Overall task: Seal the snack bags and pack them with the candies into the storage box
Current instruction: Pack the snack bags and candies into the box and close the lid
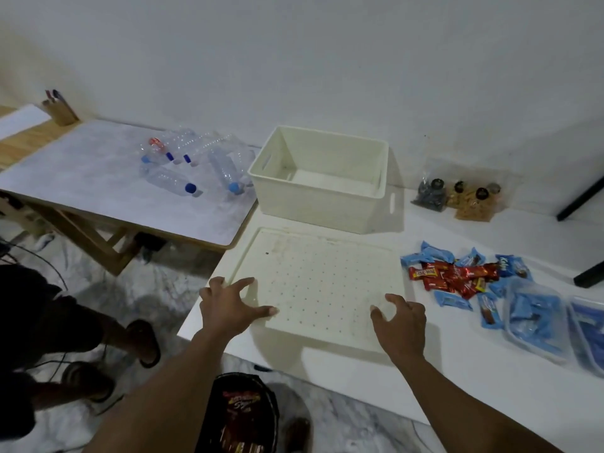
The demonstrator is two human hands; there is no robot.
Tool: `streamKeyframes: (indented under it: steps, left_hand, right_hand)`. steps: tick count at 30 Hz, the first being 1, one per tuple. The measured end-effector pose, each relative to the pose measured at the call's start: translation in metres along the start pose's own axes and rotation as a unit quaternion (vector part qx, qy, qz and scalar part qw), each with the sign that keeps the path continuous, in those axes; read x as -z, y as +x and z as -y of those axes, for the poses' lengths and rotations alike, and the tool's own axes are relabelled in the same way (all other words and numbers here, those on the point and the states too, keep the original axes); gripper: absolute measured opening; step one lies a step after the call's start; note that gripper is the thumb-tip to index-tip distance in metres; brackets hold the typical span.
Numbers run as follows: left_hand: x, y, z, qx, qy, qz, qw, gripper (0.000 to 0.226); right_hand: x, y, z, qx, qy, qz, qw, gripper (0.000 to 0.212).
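Your left hand (228, 305) and right hand (400, 318) lay spread, gripping nothing, fingertips resting on the flat white perforated plastic lid (323, 269), likely steadying it on the white desk (425, 384). Just behind, the cream plastic storage box (313, 209) stood uncovered, ready for the red and blue wrapped candies (457, 276) and clear snack bags (457, 197) at its right.

cam: head-worn wide-angle, one view | from: above the near edge of the white flat table (457, 380) | faces: forward and down, past the cream open plastic storage box (313, 209) near the far edge, to the plain pale wall (294, 60) | range: close to the near edge
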State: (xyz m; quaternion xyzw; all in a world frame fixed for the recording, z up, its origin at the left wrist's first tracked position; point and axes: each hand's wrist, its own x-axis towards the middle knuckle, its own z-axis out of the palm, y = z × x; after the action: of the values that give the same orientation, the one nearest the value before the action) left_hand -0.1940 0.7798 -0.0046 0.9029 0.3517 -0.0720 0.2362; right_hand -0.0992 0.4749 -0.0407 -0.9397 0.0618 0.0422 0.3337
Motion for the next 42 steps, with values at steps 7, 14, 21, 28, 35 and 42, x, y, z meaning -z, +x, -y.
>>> streamKeyframes:
  steps: [7,14,21,28,35,42]
  left_hand:
    - [-0.019,0.02,0.035,0.029,0.018,0.058,0.998,0.105]
    - [-0.028,0.048,0.044,0.019,0.065,0.137,0.988,0.088]
    - [-0.029,0.069,0.013,-0.064,0.129,0.214,0.966,0.08]
    - [-0.011,0.105,-0.066,-0.1,0.006,0.295,0.95,0.069]
    - [-0.018,0.111,-0.198,-0.227,-0.002,0.292,0.929,0.06]
    - [-0.048,0.097,-0.329,-0.325,-0.034,0.271,0.905,0.053]
  right_hand:
    - [-0.037,-0.001,0.002,-0.043,-0.034,0.075,0.996,0.044]
    - [-0.066,0.015,0.016,-0.108,-0.085,0.185,0.973,0.059]
    - [-0.063,0.031,0.042,-0.123,-0.149,0.231,0.954,0.059]
    - [-0.006,0.072,0.064,-0.08,-0.098,0.219,0.968,0.058]
    - [0.082,0.121,0.031,-0.062,-0.051,0.095,0.992,0.026]
    - [0.155,0.185,-0.02,-0.105,-0.017,0.045,0.993,0.036]
